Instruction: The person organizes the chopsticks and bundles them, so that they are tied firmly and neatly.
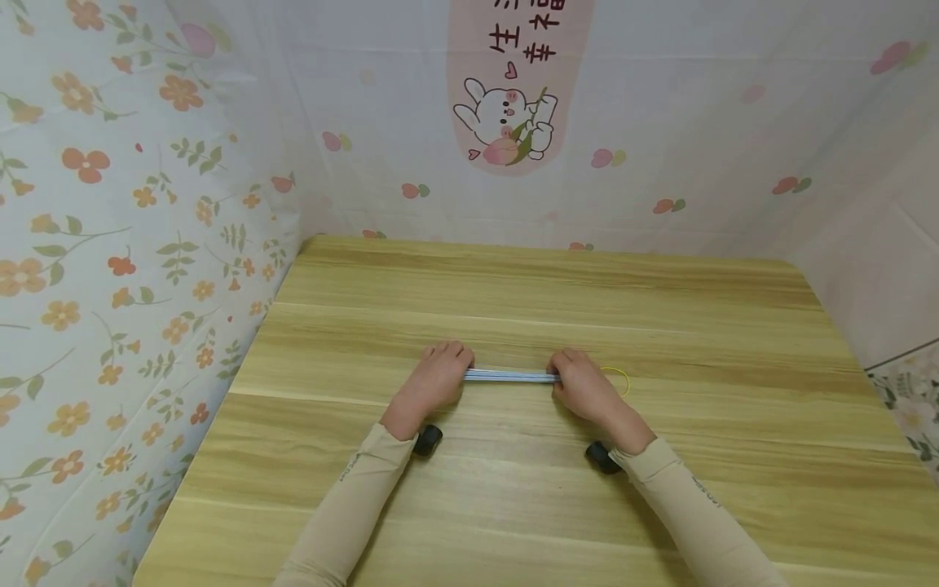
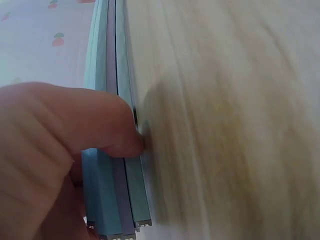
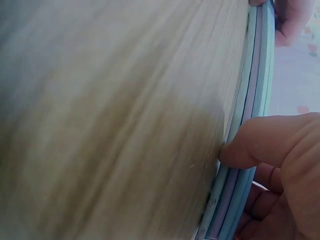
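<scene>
A bundle of thin flat pastel strips (image 1: 512, 376), light blue, purple and green, stretches between both hands at mid-table. My left hand (image 1: 438, 378) pinches its left end, thumb on the near side and fingers behind. In the left wrist view the strips (image 2: 125, 185) lie side by side, with dark jagged ends. My right hand (image 1: 584, 385) grips the other end the same way; in the right wrist view its thumb presses the near strip (image 3: 212, 205). The bundle stands close over the wooden table (image 1: 506, 505). A thin yellow loop (image 1: 628, 381) shows just right of the right hand, partly hidden by it.
A black wrist camera (image 1: 429, 440) sits at the left wrist and another black camera (image 1: 602, 457) at the right. Behind the table hangs a white curtain (image 1: 660, 122) with a rabbit print. A flowered cloth (image 1: 132, 244) borders the left side.
</scene>
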The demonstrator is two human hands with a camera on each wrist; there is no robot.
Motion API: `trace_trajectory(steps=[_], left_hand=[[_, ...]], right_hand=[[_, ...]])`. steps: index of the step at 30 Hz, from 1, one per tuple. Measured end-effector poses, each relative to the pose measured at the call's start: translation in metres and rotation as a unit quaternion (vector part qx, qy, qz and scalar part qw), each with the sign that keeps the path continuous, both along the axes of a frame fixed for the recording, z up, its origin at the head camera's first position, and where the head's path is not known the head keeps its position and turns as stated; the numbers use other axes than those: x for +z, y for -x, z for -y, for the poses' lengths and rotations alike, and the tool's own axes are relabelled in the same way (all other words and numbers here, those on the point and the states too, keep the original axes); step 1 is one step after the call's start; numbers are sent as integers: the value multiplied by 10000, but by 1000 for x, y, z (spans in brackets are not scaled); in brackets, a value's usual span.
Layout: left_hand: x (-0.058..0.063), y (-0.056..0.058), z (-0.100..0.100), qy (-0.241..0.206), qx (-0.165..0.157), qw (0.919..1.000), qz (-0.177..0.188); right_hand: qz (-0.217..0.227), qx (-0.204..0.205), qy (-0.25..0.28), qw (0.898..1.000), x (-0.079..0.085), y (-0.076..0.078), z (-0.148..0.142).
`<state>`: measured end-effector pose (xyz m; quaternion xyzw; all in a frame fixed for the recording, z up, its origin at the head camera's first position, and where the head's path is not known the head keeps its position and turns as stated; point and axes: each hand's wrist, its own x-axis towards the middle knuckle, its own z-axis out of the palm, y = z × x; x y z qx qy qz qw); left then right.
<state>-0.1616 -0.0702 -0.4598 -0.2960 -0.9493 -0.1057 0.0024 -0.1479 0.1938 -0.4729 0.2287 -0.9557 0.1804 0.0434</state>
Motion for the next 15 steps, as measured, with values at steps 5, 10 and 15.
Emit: trace_trajectory(steps=[5, 10, 15], left_hand=[[1, 0, 0, 72, -51, 10000, 20], [1, 0, 1, 80, -197, 9998, -7], [0, 3, 2, 168, -423, 9988, -202]], right_hand=[[-54, 50, -101, 9999, 0, -1, 0], [-210, 117, -282, 9993, 0, -1, 0], [-234, 217, -348, 9989, 2, -2, -1]])
